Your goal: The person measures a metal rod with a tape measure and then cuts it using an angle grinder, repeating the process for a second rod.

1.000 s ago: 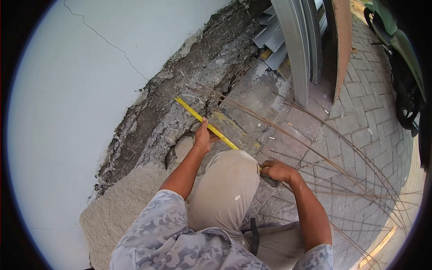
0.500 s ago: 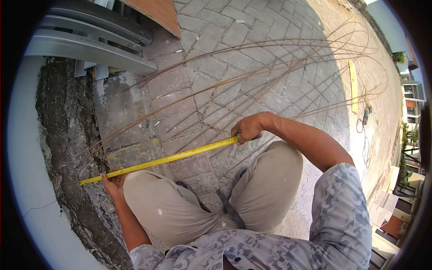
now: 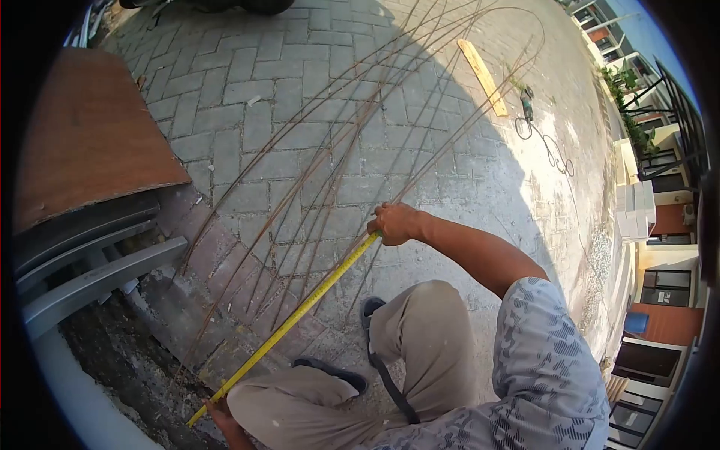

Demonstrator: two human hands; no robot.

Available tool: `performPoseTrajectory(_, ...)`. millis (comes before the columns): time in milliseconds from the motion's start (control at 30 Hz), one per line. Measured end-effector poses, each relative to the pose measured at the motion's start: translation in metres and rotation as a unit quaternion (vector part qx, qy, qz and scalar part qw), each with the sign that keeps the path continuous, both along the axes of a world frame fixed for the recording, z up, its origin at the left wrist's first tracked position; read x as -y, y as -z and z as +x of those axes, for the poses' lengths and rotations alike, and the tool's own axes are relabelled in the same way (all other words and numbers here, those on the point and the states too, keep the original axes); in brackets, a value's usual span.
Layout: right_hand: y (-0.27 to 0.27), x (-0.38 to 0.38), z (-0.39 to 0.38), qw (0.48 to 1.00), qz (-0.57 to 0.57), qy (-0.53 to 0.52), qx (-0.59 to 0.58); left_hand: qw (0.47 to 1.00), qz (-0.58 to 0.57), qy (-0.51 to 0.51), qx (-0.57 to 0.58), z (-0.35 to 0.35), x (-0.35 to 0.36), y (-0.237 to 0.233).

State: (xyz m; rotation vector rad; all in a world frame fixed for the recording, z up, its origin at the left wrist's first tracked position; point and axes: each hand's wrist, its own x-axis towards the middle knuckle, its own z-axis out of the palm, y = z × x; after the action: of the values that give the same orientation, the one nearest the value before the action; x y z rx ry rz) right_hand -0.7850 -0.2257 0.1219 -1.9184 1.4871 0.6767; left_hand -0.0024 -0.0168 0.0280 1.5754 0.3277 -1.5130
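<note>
Step in hand, by my judgement: measuring. My right hand (image 3: pixel 397 223) grasps the far end of the tape measure (image 3: pixel 300 310) above the paving (image 3: pixel 256 120); my left hand (image 3: pixel 223 421) grasps it near its tip, by the paving's broken edge. The next move calls for steady tension.

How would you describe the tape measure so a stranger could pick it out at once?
Start at the grey paving, then come down to the person's tan trousers. Beside them, slanting from the left hand up to the right hand, is the tape measure. Unlike the thin brown rods nearby, it is a flat, straight, bright yellow strip.
</note>
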Motion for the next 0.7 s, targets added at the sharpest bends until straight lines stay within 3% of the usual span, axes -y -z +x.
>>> performPoseTrajectory(100,-0.035,-0.005,-0.021,1.000,-0.021,0.010,-0.020,0.972,0.167,0.066,0.153,-0.035,0.019,-0.071)
performPoseTrajectory(200,-0.069,-0.010,-0.044,0.998,-0.053,0.021,-0.024,0.918,0.135,0.281,0.244,-0.046,0.035,-0.134)
performPoseTrajectory(333,-0.113,-0.019,-0.068,0.992,-0.116,0.034,-0.020,0.843,0.092,0.395,0.354,-0.117,0.079,-0.245)
performPoseTrajectory(433,-0.147,-0.022,-0.077,0.987,-0.155,0.036,-0.021,0.794,0.055,0.484,0.364,-0.138,0.098,-0.300)
performPoseTrajectory(500,-0.178,-0.023,-0.082,0.984,-0.174,0.038,-0.021,0.762,0.049,0.510,0.395,-0.191,0.111,-0.353)
performPoseTrajectory(700,-0.245,-0.029,-0.119,0.976,-0.203,0.078,-0.027,0.757,0.009,0.553,0.348,-0.277,0.111,-0.460)
